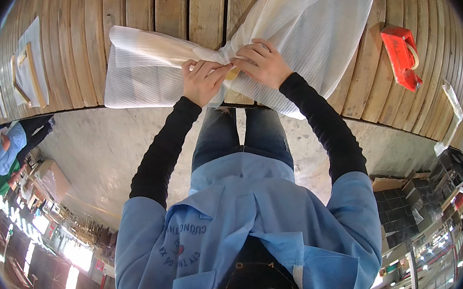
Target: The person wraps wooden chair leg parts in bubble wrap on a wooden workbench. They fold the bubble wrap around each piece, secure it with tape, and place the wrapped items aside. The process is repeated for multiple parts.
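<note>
White ribbed wrapping sheet [142, 83] lay across the table front, bunched narrow under the hands, ends fanned left and up to the right. Left hand [203, 83]: fingers bent, nearly closed over the bunch; right hand [264, 67]: fingers curled, tips meeting the left's. Couldn't tell what, if anything, was pinched between. Sheet looked light, soft, floppy, probably a bit slippery and easy to tear; best hold likely the gathered middle, pinched gently, as loose ends would flop. Surface: slatted wooden table [172, 5], visible gaps; red tape dispenser [398, 57] right, wooden strips [36, 75] on the far left. Room: workshop, bare pale floor [97, 154], co-worker in blue [13, 146] left, background blurry.
</note>
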The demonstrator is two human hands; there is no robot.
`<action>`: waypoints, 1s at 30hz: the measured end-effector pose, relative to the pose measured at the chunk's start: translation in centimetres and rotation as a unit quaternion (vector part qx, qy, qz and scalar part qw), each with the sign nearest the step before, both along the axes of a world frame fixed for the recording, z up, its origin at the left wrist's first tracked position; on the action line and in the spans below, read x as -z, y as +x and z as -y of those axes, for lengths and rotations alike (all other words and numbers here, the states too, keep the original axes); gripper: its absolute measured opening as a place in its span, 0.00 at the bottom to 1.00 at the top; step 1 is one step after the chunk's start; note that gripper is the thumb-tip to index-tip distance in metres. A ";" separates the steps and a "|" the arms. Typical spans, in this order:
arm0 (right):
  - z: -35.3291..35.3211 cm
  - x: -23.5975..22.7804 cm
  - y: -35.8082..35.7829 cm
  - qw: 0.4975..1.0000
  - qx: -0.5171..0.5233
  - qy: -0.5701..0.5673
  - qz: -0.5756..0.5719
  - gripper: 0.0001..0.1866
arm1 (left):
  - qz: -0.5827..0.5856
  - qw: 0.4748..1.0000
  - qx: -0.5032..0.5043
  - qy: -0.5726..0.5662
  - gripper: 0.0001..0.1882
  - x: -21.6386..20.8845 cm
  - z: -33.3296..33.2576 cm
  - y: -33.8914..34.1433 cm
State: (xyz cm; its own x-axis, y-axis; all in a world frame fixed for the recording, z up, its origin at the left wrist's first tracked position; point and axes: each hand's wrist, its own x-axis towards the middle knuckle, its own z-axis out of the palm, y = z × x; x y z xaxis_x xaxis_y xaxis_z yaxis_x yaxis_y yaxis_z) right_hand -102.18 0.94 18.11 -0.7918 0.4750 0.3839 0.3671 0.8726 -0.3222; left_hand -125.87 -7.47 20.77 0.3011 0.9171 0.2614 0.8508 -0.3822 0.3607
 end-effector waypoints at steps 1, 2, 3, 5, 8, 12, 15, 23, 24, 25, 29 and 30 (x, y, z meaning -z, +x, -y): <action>0.5 0.1 0.0 1.000 0.002 -0.013 -0.016 0.18 | 0.001 1.000 0.004 -0.004 0.14 0.2 0.5 -0.1; 1.2 0.3 -0.2 0.999 0.005 -0.026 -0.033 0.18 | 0.003 1.000 0.008 -0.008 0.16 0.3 1.0 -0.3; 1.9 0.5 -0.3 0.998 0.010 -0.039 -0.047 0.18 | 0.006 1.000 0.015 -0.012 0.18 0.4 1.3 -0.5; 2.8 1.4 0.1 0.998 0.012 -0.058 -0.034 0.18 | 0.017 0.999 0.010 -0.041 0.21 0.3 2.2 -0.3; 3.0 1.8 -0.6 0.997 0.004 -0.071 -0.010 0.18 | -0.016 0.997 0.000 -0.069 0.23 1.1 2.6 -0.5; 2.3 0.4 -1.7 0.994 -0.006 -0.105 0.041 0.18 | -0.046 0.992 -0.003 -0.118 0.19 1.0 1.9 -0.6; 1.4 -0.8 -2.5 0.992 -0.022 -0.082 0.090 0.15 | -0.067 0.990 0.017 -0.123 0.14 0.9 0.7 -1.1; 1.9 0.7 -2.1 1.000 0.016 -0.014 0.016 0.12 | -0.010 1.000 0.013 0.022 0.05 2.8 0.3 -1.3; 2.4 0.7 -2.0 0.999 0.023 0.002 0.024 0.11 | -0.004 1.000 0.001 0.030 0.05 2.9 0.5 -1.2; 2.7 0.8 -2.0 0.999 0.027 0.000 0.024 0.11 | 0.001 0.999 -0.011 0.037 0.05 2.9 0.7 -1.1; 3.5 1.4 -1.4 0.999 0.043 -0.011 0.024 0.12 | 0.019 0.999 -0.003 0.031 0.06 3.0 0.7 -0.9; 4.0 1.7 -1.3 0.998 0.046 -0.017 0.025 0.13 | 0.026 0.999 0.004 0.028 0.06 3.4 0.9 -1.2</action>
State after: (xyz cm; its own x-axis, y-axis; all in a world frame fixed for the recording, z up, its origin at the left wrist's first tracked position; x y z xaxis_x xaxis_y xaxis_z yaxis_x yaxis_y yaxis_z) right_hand -103.43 -3.02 16.45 -0.7615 0.5591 0.3281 0.4622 0.8231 -0.3300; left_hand -127.05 -8.37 17.35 0.2924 0.8983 0.3280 0.8288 -0.4091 0.3817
